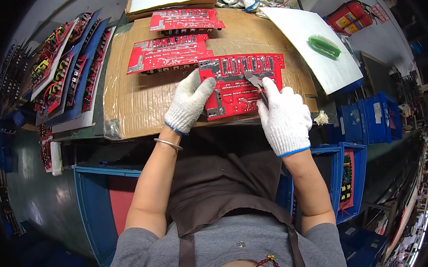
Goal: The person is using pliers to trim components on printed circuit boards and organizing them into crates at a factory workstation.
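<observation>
A red circuit board (pixel 231 90) with silvery solder strips lies tilted at the near edge of the cardboard. White knit gloves cover both hands. My left hand (pixel 188 99) grips the board by its left edge, thumb on top. In my right hand (pixel 286 116) is a pair of cutters (pixel 255 82), whose grey jaws rest over the board's upper middle; most of the handles are hidden by the glove. Two more red boards, a nearer one (pixel 168 53) and a farther one (pixel 186 20), sit solder side up beyond it, with dark components showing beneath their edges.
The cardboard (pixel 132 104) covers the bench. On a white sheet (pixel 307 42) to the right lies a green brush (pixel 325 47). Stacked boards and blue sheets (pixel 78 68) stand at left. Blue crates (pixel 90 211) flank my lap. A fire extinguisher (pixel 350 17) is at far right.
</observation>
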`<state>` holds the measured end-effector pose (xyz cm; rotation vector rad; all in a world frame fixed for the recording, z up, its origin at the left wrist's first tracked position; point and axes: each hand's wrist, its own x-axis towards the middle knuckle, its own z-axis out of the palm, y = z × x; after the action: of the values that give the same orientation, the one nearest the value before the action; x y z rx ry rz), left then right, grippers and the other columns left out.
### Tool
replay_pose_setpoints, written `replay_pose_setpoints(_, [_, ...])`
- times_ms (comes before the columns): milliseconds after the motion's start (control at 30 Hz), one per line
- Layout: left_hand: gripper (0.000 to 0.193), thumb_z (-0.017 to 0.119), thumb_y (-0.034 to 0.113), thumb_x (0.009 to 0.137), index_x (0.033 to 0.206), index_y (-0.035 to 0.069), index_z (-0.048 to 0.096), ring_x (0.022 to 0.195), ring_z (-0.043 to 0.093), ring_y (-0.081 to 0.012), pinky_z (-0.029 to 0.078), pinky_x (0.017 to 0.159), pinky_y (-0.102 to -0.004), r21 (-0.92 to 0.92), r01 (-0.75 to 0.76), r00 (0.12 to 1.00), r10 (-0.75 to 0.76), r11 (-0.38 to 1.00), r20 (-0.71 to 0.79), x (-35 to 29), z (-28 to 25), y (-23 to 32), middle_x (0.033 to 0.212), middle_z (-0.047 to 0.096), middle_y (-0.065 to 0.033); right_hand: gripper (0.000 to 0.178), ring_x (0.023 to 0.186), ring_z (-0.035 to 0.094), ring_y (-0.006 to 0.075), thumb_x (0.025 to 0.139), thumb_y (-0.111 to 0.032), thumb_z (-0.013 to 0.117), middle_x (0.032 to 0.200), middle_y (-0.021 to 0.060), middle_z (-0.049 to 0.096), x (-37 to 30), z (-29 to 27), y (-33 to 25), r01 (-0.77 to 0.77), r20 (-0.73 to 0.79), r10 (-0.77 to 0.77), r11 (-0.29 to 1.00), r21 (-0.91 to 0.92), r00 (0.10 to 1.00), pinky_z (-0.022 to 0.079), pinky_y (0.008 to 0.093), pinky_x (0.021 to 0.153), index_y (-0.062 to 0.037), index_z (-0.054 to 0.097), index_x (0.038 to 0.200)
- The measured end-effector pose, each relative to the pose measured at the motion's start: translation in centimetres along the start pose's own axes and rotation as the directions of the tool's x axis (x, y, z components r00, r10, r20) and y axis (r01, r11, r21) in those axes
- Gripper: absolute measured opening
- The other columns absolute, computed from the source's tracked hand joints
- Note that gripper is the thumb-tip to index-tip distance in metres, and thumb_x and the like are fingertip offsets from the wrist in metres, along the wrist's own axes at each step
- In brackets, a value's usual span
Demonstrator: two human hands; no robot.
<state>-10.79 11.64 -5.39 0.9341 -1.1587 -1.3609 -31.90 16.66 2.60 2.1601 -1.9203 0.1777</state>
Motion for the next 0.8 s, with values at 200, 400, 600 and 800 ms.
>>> replay_pose_setpoints(200, [0.045,0.064,0.020,0.104,0.140,-0.005,0.056,0.112,0.063,-0.0137,0.053,0.098,-0.0314,-0.017,-0.012,1.000,0.012,1.000,-0.010,0.0,0.1,-0.3,0.126,0.069,-0.0097,0.050,0.088,0.066,0.0328,0.091,-0.033,0.074,0.097,0.0130,0.062,-0.5,0.5,-1.8,0.118,-0.024,-0.116,0.989,0.084,0.993,0.054,0.0467,0.074,-0.0190,0.059,0.137])
replay_pose_setpoints(400, [0.047,0.064,0.024,0.105,0.141,-0.005,0.057,0.112,0.063,-0.0138,0.052,0.099,-0.0313,-0.002,0.007,1.000,-0.007,1.000,-0.022,-0.3,0.2,0.5,0.127,0.069,-0.0101,0.052,0.087,0.069,0.0344,0.091,-0.031,0.075,0.097,0.0141,0.065,-1.1,0.2,0.6,-0.023,-0.009,0.024,0.994,0.104,1.000,0.056,0.0479,0.076,-0.0161,0.059,0.138])
replay_pose_setpoints(600, [0.050,0.063,0.029,0.106,0.141,-0.005,0.056,0.112,0.063,-0.0136,0.052,0.100,-0.0306,-0.039,0.010,1.000,-0.011,0.999,-0.007,0.1,-0.3,-0.4,0.127,0.069,-0.0102,0.061,0.094,0.072,0.0289,0.082,-0.026,0.084,0.114,0.0182,0.070,-2.5,0.8,3.3,0.009,-0.038,0.018,0.777,0.630,0.999,0.058,0.0399,0.084,-0.0071,0.059,0.134])
replay_pose_setpoints(800, [0.047,0.063,0.029,0.106,0.138,-0.005,0.059,0.108,0.063,-0.0125,0.052,0.097,-0.0296,-0.010,0.023,0.999,-0.023,1.000,-0.022,0.2,-0.2,-0.1,0.124,0.070,-0.0090,0.054,0.088,0.061,0.0127,0.089,-0.013,0.072,0.110,0.0060,0.064,-7.0,1.8,7.0,-0.395,0.387,0.086,0.276,0.876,0.918,0.053,0.0279,0.079,-0.0031,0.056,0.139])
